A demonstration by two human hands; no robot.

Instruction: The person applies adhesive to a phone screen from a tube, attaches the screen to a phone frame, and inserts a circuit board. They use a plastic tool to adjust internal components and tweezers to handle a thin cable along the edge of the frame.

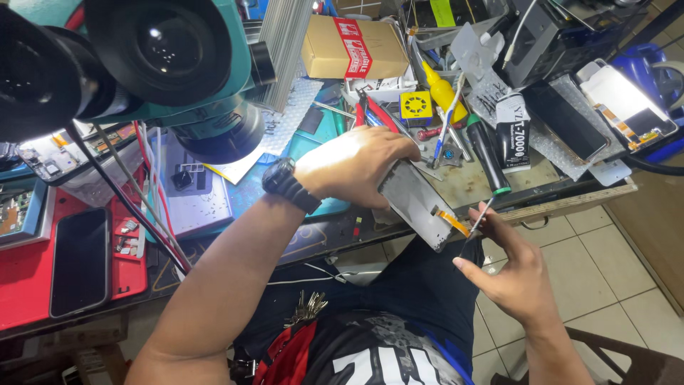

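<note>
Left hand (356, 167) grip clenched around flat grey metal phone frame (417, 203), held tilted above desk (456, 187) edge. Right hand (509, 267) grip pinches thin black tweezers (476, 228), tip touching orange flex ribbon (453, 221) on frame.

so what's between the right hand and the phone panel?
Head view: thin tweezers in the right hand reach the orange flex at the panel's lower end.

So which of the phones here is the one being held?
The silver one, gripped by the left hand off the bench edge, orange flex sticking out. The black one lies flat on the red mat.
</note>
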